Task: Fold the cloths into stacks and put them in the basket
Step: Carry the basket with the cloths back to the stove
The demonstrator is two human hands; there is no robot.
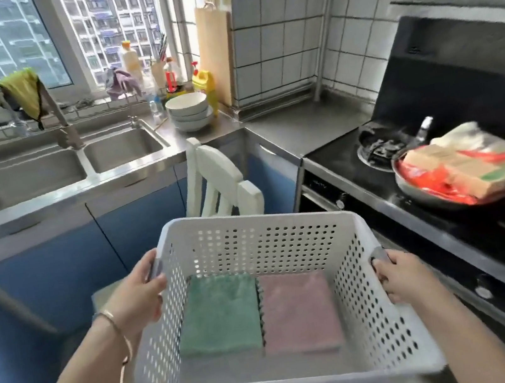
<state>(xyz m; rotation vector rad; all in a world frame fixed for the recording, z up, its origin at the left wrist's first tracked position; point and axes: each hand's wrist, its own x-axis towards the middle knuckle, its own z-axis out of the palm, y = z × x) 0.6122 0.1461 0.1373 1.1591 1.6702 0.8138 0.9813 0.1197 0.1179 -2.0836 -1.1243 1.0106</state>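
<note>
I hold a white perforated plastic basket [252, 237] in front of me, off any surface. My left hand [137, 295] grips its left handle and my right hand [396, 274] grips its right handle. Two folded stacks lie side by side on the basket floor: a green cloth stack [219, 315] on the left and a pink cloth stack [298, 311] on the right, their edges touching.
A white chair [216, 180] stands just beyond the basket. A steel double sink [44, 178] and stacked bowls [189, 112] sit on the counter at the back. A stove [406, 167] with a pan holding packaging [459, 171] lies to the right.
</note>
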